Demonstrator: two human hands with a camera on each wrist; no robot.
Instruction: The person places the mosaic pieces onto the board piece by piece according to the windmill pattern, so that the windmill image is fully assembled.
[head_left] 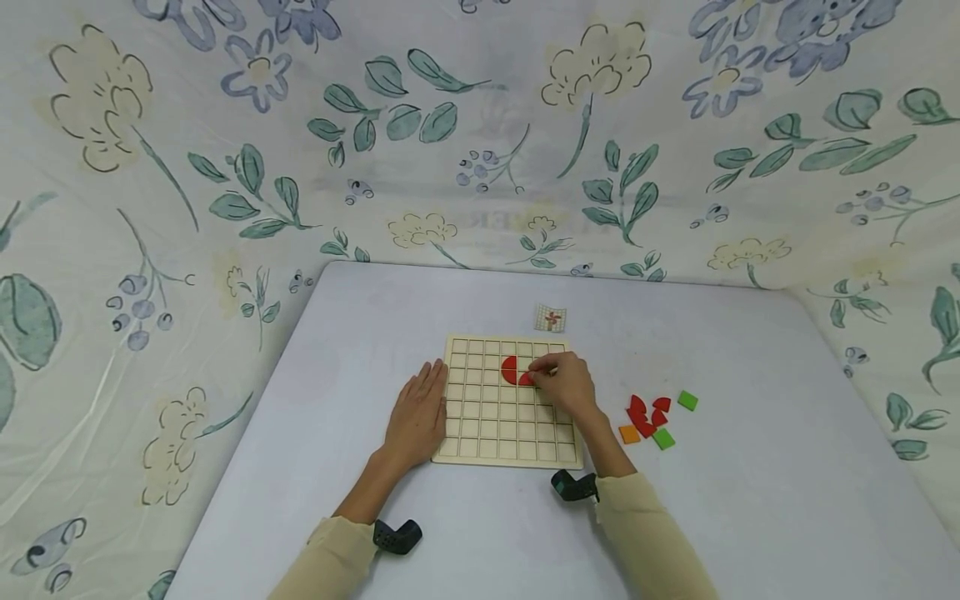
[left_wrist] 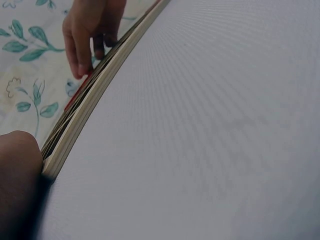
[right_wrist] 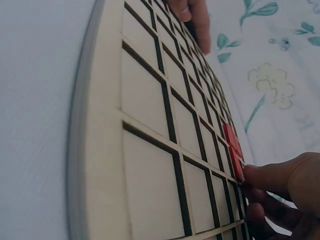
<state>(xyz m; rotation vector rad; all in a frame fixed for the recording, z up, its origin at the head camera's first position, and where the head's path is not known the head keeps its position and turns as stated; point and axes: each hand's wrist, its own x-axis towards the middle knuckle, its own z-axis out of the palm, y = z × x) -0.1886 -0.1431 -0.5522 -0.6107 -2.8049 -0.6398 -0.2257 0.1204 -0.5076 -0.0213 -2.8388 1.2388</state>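
Observation:
A square wooden grid board [head_left: 510, 463] lies on the white table. In its upper middle sit red quarter-circle pieces [head_left: 509, 370] forming a half disc. To the right of them, my right hand [head_left: 567, 385] pinches another red piece [head_left: 524, 379] at the board's surface. The right wrist view shows the thumb against a red piece [right_wrist: 236, 164] in the grid, while the other fingers partly hide behind the board's edge. My left hand [head_left: 420, 414] rests along the board's left edge, its fingers straight and touching the side.
Right of the board lie several loose red pieces [head_left: 637, 408], a green square [head_left: 687, 401], a second green square [head_left: 663, 438] and an orange square [head_left: 629, 434]. A small patterned card [head_left: 551, 317] lies behind the board. Floral cloth [head_left: 487, 208] hangs behind the table.

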